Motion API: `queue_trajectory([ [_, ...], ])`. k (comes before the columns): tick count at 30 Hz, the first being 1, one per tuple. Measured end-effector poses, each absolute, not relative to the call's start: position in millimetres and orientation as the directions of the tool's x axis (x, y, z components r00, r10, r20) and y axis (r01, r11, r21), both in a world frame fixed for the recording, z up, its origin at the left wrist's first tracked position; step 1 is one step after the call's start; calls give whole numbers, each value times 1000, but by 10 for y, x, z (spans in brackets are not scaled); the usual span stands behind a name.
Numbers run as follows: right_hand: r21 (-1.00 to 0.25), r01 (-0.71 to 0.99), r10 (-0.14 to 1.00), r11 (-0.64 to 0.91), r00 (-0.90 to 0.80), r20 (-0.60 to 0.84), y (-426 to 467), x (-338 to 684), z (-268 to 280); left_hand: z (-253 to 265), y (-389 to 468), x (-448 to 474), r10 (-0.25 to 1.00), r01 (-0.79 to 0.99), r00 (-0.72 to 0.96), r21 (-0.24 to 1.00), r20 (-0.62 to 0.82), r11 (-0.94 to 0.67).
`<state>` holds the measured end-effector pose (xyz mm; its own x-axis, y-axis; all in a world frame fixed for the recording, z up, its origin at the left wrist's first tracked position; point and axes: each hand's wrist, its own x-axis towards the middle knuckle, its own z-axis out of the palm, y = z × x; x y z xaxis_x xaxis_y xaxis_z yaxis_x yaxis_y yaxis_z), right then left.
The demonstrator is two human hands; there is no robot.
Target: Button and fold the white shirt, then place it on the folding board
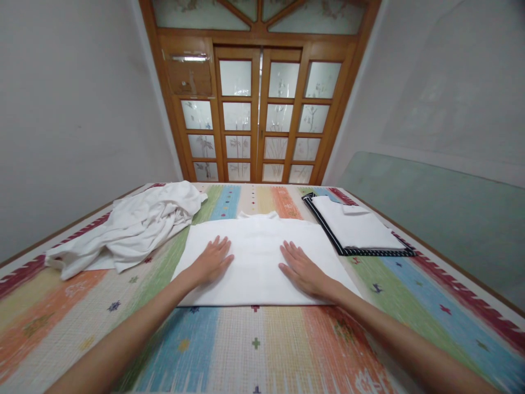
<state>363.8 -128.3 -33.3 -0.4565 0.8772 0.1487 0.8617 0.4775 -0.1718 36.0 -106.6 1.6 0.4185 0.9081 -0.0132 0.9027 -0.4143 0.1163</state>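
A white shirt lies folded into a wide flat shape in front of me, its collar pointing away. My left hand rests flat on the left part of the shirt, fingers stretched out. On the right part lies my right hand, also flat with its fingers spread a little. Neither hand grips the cloth. To the left is a crumpled heap of white cloth. At the right, a neatly folded white garment sits on top of a folded black garment with white stripes.
A striped, colourful cloth covers the table under everything. Walls stand close on both sides, and a pale green panel leans along the right one. Behind the far edge are wooden doors with glass panes.
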Motion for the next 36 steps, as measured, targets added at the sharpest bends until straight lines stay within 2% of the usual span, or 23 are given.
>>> queue_trajectory([
  [2,-192,835,857,516,-501,123,-1102,3381,-243,31,-873,557,847,839,531,161,-36,-519],
  [4,-191,813,835,550,-534,130,-917,3185,-180,22,-675,725,814,799,581,178,19,-574],
  [9,-186,810,831,556,-539,139,-568,2981,-193,-131,-345,977,801,785,574,161,170,-598],
  [14,-179,829,846,530,-502,177,-548,2965,-295,-292,-346,1034,793,796,558,112,243,-594],
  [26,-154,903,917,400,-392,79,-423,2949,-225,-272,-386,1025,773,793,586,26,243,-609],
  [31,-152,931,943,332,-328,50,-414,2901,-197,-223,-386,1044,818,821,549,71,172,-566],
  [36,-135,940,950,313,-309,48,-431,3017,-193,-178,-357,977,903,895,421,124,86,-429],
])
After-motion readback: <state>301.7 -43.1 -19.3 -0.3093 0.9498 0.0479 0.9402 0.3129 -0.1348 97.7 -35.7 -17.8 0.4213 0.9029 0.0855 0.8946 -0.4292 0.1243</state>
